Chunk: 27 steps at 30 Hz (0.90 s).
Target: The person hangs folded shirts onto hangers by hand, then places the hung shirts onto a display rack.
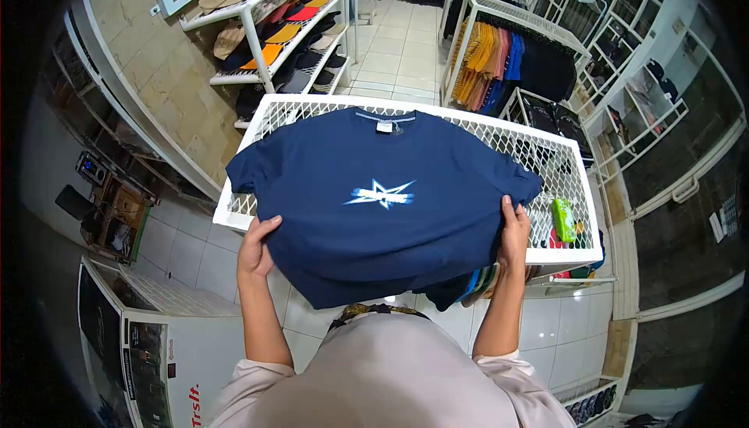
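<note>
A navy T-shirt (374, 233) with a white and light-blue star print lies spread, front up, over a white mesh-topped table (566, 170). Its collar points away from me, and the lower part hangs over the near edge. My left hand (256, 247) grips the shirt's left side below the sleeve, thumb on top. On the opposite side, my right hand (513, 233) pinches the fabric just under the right sleeve. The fingers beneath the cloth are partly hidden.
A bright green packet (563, 220) rests on the table's right end. Shelves of caps (285, 34) stand at the back left. Racks of hanging clothes (499, 57) stand at the back right. A grey-white cabinet (187, 350) is at the lower left.
</note>
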Motion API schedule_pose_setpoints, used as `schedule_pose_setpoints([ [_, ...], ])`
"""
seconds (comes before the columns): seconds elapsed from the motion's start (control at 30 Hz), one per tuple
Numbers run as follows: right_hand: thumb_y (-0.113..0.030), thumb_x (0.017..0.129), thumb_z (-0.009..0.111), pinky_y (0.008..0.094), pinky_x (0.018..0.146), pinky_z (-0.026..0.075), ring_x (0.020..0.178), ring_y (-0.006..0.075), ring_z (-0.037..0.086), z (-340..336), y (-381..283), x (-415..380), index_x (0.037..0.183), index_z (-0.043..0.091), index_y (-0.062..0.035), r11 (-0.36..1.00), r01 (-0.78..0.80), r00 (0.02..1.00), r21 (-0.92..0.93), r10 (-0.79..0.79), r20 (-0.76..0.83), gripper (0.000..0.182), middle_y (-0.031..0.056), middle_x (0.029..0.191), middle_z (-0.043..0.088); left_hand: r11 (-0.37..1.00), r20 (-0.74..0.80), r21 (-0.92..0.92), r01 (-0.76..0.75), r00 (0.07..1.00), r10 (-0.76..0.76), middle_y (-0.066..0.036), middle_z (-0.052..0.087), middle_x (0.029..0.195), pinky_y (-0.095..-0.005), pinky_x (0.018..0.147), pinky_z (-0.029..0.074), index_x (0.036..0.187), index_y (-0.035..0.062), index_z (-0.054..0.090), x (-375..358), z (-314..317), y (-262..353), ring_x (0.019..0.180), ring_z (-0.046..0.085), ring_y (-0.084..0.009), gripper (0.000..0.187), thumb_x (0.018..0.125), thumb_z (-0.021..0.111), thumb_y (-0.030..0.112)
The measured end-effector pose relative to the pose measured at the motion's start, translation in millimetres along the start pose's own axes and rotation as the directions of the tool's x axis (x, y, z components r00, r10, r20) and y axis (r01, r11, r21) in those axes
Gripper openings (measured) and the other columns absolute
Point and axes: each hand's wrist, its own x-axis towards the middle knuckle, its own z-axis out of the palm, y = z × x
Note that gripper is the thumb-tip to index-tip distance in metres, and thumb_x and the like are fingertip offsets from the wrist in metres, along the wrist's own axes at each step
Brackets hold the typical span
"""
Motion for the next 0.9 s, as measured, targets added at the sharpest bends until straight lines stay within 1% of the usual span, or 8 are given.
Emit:
schedule_pose_setpoints([
  [0.17,-0.025,0.104,0.060,0.0302,0.089,0.052,0.096,0.0165,0.066,-8.2,-12.5,17.6,0.119,0.065,0.0004,0.994,0.016,1.000,0.105,-0.016,0.004,0.030,0.0081,0.109,0.071,0.977,0.134,-0.213,0.006,0.991,0.023,-0.016,0.061,0.135,-0.0419,0.107,0.049,0.142,-0.0031,0.047,25.8,11.2,17.0,0.123,0.061,-0.0280,0.049,0.097,0.063,0.007],
  [0.3,-0.030,0.105,0.058,0.0372,0.094,0.056,0.105,0.0228,0.068,3.2,-41.1,47.9,0.135,0.053,-0.0022,0.991,-0.017,1.000,0.134,0.020,-0.020,0.041,0.0126,0.124,0.066,0.991,0.047,-0.113,-0.074,0.996,0.080,-0.016,0.062,0.130,-0.0403,0.100,0.055,0.141,-0.0011,0.048,78.9,14.8,28.9,0.116,0.065,-0.0276,0.049,0.096,0.066,0.005],
  [0.57,-0.039,0.109,0.047,0.0392,0.106,0.048,0.123,0.0257,0.059,49.4,-112.3,168.2,0.153,0.037,-0.0037,0.951,0.227,0.949,0.209,-0.264,0.171,0.057,0.0146,0.143,0.054,0.937,0.260,0.032,-0.347,0.908,0.327,-0.012,0.065,0.118,-0.0389,0.088,0.059,0.128,0.0039,0.052,202.9,101.7,123.3,0.101,0.069,-0.0235,0.043,0.092,0.074,0.012],
  [0.63,-0.043,0.108,0.048,0.0386,0.105,0.047,0.123,0.0260,0.059,68.1,-127.1,181.9,0.153,0.037,-0.0036,0.945,0.273,0.956,0.178,-0.287,0.064,0.060,0.0144,0.141,0.055,0.927,0.142,0.101,-0.362,0.927,0.346,-0.011,0.067,0.113,-0.0365,0.085,0.059,0.123,0.0028,0.056,227.7,120.5,137.7,0.098,0.069,-0.0212,0.038,0.093,0.075,0.019],
  [0.7,-0.052,0.104,0.051,0.0429,0.105,0.050,0.129,0.0304,0.056,63.7,-109.1,215.6,0.159,0.019,0.0013,0.976,0.214,0.974,0.034,-0.216,0.065,0.083,0.0213,0.150,0.046,0.770,0.084,0.453,-0.450,0.881,0.466,-0.012,0.068,0.115,-0.0329,0.083,0.056,0.125,-0.0004,0.058,249.3,119.6,125.9,0.098,0.069,-0.0204,0.045,0.096,0.073,0.031],
  [0.73,-0.054,0.102,0.054,0.0431,0.105,0.048,0.129,0.0300,0.056,53.0,-88.4,234.5,0.154,0.032,0.0023,0.990,0.128,0.986,-0.058,-0.121,0.112,0.080,0.0208,0.146,0.052,0.779,0.170,0.574,-0.253,0.967,0.189,-0.014,0.067,0.125,-0.0336,0.087,0.054,0.135,-0.0016,0.057,288.4,84.9,116.1,0.104,0.068,-0.0225,0.067,0.095,0.067,0.050],
  [0.8,-0.050,0.095,0.060,0.0394,0.107,0.042,0.121,0.0270,0.059,34.7,-35.3,251.7,0.141,0.054,0.0051,0.975,-0.024,0.997,-0.221,0.040,0.069,0.072,0.0172,0.140,0.058,0.823,0.047,0.566,-0.050,0.998,0.028,-0.015,0.063,0.136,-0.0419,0.101,0.049,0.146,0.0027,0.052,275.7,70.7,67.6,0.120,0.063,-0.0276,0.090,0.090,0.058,0.072],
  [0.9,-0.038,0.086,0.074,0.0390,0.109,0.043,0.129,0.0325,0.057,2.0,22.3,228.2,0.143,0.049,0.0099,0.712,0.044,0.980,-0.700,0.105,0.167,0.078,0.0240,0.140,0.059,0.538,-0.125,0.817,0.206,0.975,-0.184,-0.012,0.073,0.101,-0.0389,0.064,0.054,0.122,0.0009,0.067,230.0,62.7,40.7,0.078,0.068,-0.0216,0.059,0.090,0.068,0.051],
])
